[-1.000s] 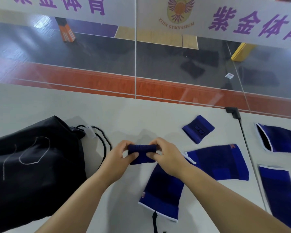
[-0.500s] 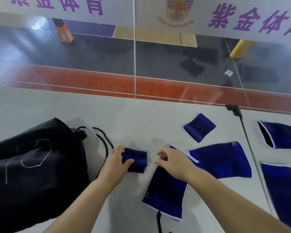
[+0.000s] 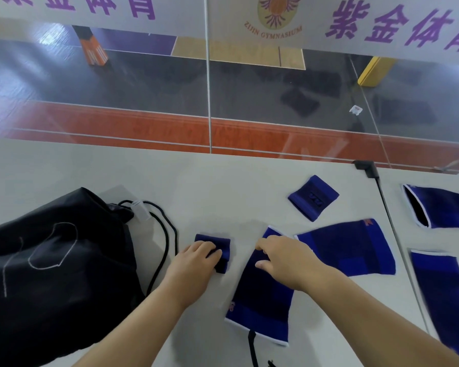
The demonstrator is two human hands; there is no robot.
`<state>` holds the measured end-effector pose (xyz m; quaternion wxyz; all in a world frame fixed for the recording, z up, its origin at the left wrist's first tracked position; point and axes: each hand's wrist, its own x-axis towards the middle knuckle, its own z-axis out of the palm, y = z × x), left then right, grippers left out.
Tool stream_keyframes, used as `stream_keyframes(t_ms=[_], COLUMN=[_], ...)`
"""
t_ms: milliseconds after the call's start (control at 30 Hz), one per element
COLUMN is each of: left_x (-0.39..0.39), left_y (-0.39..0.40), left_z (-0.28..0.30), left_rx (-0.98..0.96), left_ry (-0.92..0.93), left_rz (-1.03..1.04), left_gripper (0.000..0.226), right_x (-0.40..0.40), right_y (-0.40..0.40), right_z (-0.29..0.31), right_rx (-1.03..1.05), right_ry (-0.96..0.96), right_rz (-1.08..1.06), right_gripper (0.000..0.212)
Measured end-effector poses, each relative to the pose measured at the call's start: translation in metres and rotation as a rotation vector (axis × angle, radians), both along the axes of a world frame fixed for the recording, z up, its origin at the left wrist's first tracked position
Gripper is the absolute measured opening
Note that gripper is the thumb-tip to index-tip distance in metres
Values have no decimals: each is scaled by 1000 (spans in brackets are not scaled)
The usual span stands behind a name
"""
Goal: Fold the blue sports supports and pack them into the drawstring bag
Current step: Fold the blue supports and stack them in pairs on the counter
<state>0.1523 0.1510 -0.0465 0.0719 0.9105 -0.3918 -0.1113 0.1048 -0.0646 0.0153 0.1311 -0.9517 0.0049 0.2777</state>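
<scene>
A black drawstring bag (image 3: 51, 274) lies at the left of the white table, its cords (image 3: 166, 234) looped beside it. My left hand (image 3: 194, 263) is closed on a small folded blue wristband (image 3: 214, 241) and presses it to the table just right of the cords. My right hand (image 3: 284, 260) is open with its fingers spread, touching the top end of a long blue support (image 3: 260, 300). Another blue support (image 3: 350, 247) lies flat to the right of that hand. A second small wristband (image 3: 313, 197) sits further back.
Two more blue supports lie at the far right, one at the back (image 3: 440, 207) and one nearer (image 3: 445, 287). A black cable (image 3: 382, 197) runs down the table from a plug (image 3: 366, 165). A glass wall (image 3: 208, 102) bounds the table's back edge. A black strap (image 3: 252, 348) shows at the bottom.
Both hands held the small wristband in the air. My left hand has brought it down to the table near the bag, and my right hand has let go and moved onto the long support.
</scene>
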Motion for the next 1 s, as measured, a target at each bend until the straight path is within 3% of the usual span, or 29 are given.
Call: stream_keyframes(t_ms=[133,367,467,600,867,1000], left_x=[1,19,21,31,41,38], left_y=[-4,-14,-16,-29,-107,-162], left_z=[-3,-6,3,30,72,70], left_rx=[16,34,56,181,138,186], left_ry=[-22,-80,-75,31,54,103], left_rz=[30,65,60,80,70,24], left_gripper=[64,64,57,27,37,33], right_x=[-3,-5,-7,-12,-33,-52], right_y=[-5,-14,-18,-29,-85,-128], right_z=[4,13,17,20,25,26], right_rx=[4,-27,-18,-7,-50,-20], right_ry=[23,20,15,33,112,130], right_rz=[-37,-80,-102,-124,-167,-237], right_gripper=[42,41,41,40,32,41])
